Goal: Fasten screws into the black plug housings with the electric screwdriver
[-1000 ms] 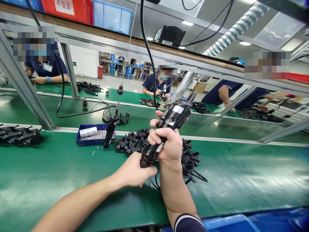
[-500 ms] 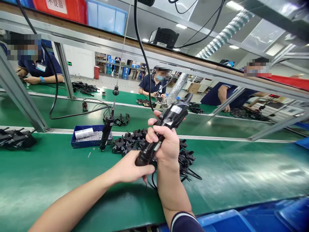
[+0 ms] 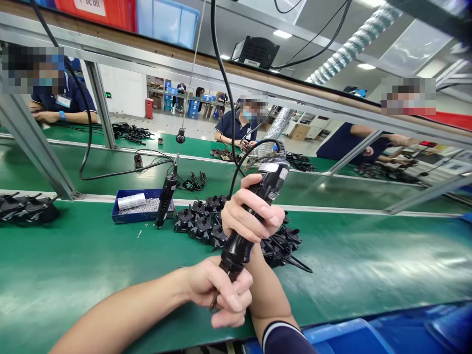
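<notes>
Your left hand (image 3: 221, 292) closes round the bit at the tip of the electric screwdriver (image 3: 254, 216), seemingly seating it. Your right hand (image 3: 250, 216) grips the barrel, raised above the green belt (image 3: 368, 265). Next, steady the tip over the black parts (image 3: 199, 221) beyond.

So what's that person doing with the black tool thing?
The right hand grips a black electric screwdriver by its body, tip pointing down. The left hand wraps around the bit at the bottom. Behind them, small black parts sit on the green belt, beside a blue tray of screws.
</notes>
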The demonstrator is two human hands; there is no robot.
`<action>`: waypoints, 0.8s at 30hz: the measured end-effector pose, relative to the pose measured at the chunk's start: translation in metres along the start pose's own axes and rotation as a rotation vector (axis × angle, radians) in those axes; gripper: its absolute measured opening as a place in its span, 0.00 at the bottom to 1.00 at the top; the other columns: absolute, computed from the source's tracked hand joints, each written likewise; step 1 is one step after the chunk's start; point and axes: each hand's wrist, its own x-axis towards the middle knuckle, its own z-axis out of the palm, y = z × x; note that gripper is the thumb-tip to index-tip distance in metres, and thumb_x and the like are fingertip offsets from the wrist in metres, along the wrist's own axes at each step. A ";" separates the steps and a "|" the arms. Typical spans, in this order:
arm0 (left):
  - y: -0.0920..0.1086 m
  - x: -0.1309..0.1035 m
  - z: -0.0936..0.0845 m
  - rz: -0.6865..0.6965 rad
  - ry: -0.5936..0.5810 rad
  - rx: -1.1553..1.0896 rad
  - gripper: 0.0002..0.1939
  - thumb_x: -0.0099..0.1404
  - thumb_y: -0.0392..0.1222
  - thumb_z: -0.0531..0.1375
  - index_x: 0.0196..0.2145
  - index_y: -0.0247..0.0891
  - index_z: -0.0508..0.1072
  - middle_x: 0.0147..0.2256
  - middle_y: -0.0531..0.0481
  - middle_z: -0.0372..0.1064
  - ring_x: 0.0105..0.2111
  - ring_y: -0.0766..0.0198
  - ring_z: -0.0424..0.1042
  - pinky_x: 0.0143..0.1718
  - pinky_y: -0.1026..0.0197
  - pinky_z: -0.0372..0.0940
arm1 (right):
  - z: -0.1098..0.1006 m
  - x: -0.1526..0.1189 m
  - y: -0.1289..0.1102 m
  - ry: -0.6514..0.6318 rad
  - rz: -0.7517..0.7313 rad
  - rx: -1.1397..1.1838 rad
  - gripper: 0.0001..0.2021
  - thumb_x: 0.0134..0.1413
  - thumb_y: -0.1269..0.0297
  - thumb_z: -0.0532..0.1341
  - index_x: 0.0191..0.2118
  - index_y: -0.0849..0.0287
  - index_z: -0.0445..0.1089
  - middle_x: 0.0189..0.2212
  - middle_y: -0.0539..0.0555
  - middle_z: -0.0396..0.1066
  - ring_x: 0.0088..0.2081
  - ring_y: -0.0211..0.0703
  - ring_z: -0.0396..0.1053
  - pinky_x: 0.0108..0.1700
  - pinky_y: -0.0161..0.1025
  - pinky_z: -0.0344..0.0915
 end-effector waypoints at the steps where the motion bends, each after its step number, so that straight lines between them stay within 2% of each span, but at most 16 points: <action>1: 0.000 0.000 0.000 -0.003 0.001 0.021 0.18 0.45 0.42 0.71 0.18 0.41 0.63 0.14 0.57 0.59 0.12 0.59 0.68 0.20 0.61 0.56 | 0.003 0.000 -0.001 0.067 0.003 -0.041 0.32 0.53 0.74 0.63 0.65 0.54 0.70 0.38 0.44 0.77 0.12 0.21 0.53 0.14 0.21 0.59; 3: 0.006 -0.003 0.000 0.032 0.134 0.227 0.16 0.52 0.46 0.70 0.20 0.40 0.67 0.18 0.52 0.66 0.18 0.57 0.74 0.24 0.60 0.61 | 0.016 0.001 -0.002 0.314 -0.001 -0.267 0.29 0.53 0.73 0.63 0.62 0.54 0.73 0.37 0.46 0.77 0.12 0.22 0.51 0.14 0.22 0.56; 6: 0.018 -0.008 0.001 0.152 0.576 0.692 0.11 0.59 0.46 0.67 0.27 0.38 0.72 0.24 0.50 0.73 0.24 0.61 0.71 0.30 0.60 0.62 | 0.035 0.005 -0.002 0.678 -0.061 -0.677 0.27 0.50 0.73 0.66 0.58 0.53 0.75 0.35 0.47 0.77 0.15 0.25 0.55 0.17 0.25 0.58; 8: 0.022 -0.010 0.001 0.239 0.868 0.933 0.09 0.61 0.44 0.66 0.29 0.39 0.71 0.25 0.53 0.71 0.25 0.64 0.65 0.29 0.61 0.56 | 0.041 0.009 0.001 0.811 -0.119 -0.838 0.28 0.47 0.72 0.68 0.57 0.53 0.76 0.36 0.49 0.77 0.16 0.27 0.58 0.19 0.27 0.60; 9: 0.022 -0.011 0.002 0.272 0.969 1.015 0.10 0.61 0.43 0.65 0.29 0.39 0.69 0.25 0.54 0.69 0.25 0.65 0.63 0.28 0.61 0.53 | 0.041 0.011 0.003 0.848 -0.139 -0.878 0.29 0.46 0.72 0.69 0.57 0.53 0.75 0.36 0.49 0.77 0.16 0.28 0.59 0.20 0.28 0.60; 10: 0.023 -0.011 0.002 0.284 1.023 1.068 0.11 0.62 0.43 0.64 0.27 0.40 0.66 0.24 0.55 0.67 0.24 0.65 0.62 0.27 0.61 0.50 | 0.040 0.012 0.005 0.871 -0.144 -0.898 0.29 0.45 0.71 0.69 0.57 0.53 0.75 0.36 0.49 0.77 0.16 0.28 0.59 0.20 0.29 0.59; 12: 0.022 -0.012 0.002 0.221 1.003 1.063 0.13 0.60 0.41 0.62 0.22 0.41 0.62 0.20 0.55 0.64 0.22 0.66 0.62 0.25 0.61 0.50 | 0.036 0.014 0.007 0.883 -0.117 -0.894 0.30 0.43 0.70 0.69 0.57 0.53 0.75 0.36 0.49 0.78 0.16 0.28 0.57 0.19 0.29 0.57; 16: 0.021 -0.011 0.003 0.056 0.788 0.730 0.11 0.49 0.39 0.63 0.16 0.40 0.63 0.15 0.52 0.65 0.16 0.63 0.67 0.21 0.62 0.58 | 0.026 0.013 0.004 0.809 -0.040 -0.785 0.30 0.40 0.70 0.65 0.55 0.53 0.77 0.31 0.46 0.75 0.14 0.26 0.49 0.17 0.28 0.51; 18: 0.018 -0.008 0.001 0.061 0.665 0.534 0.12 0.44 0.38 0.65 0.15 0.40 0.63 0.14 0.52 0.63 0.13 0.64 0.66 0.18 0.64 0.55 | 0.020 0.010 0.002 0.735 0.012 -0.688 0.28 0.41 0.69 0.63 0.53 0.53 0.78 0.30 0.44 0.73 0.14 0.25 0.43 0.15 0.28 0.47; 22: 0.006 -0.002 -0.009 0.100 0.330 0.159 0.14 0.37 0.38 0.65 0.15 0.42 0.60 0.12 0.55 0.59 0.09 0.64 0.61 0.11 0.65 0.49 | 0.007 0.006 0.000 0.595 0.052 -0.489 0.28 0.43 0.67 0.60 0.53 0.54 0.78 0.29 0.43 0.70 0.13 0.24 0.36 0.12 0.27 0.39; 24: 0.004 -0.003 -0.012 0.105 0.280 0.123 0.14 0.38 0.40 0.66 0.17 0.42 0.61 0.12 0.55 0.59 0.10 0.63 0.63 0.12 0.65 0.51 | 0.005 0.009 0.001 0.587 0.042 -0.470 0.27 0.43 0.67 0.61 0.53 0.54 0.78 0.30 0.43 0.71 0.12 0.24 0.37 0.12 0.27 0.40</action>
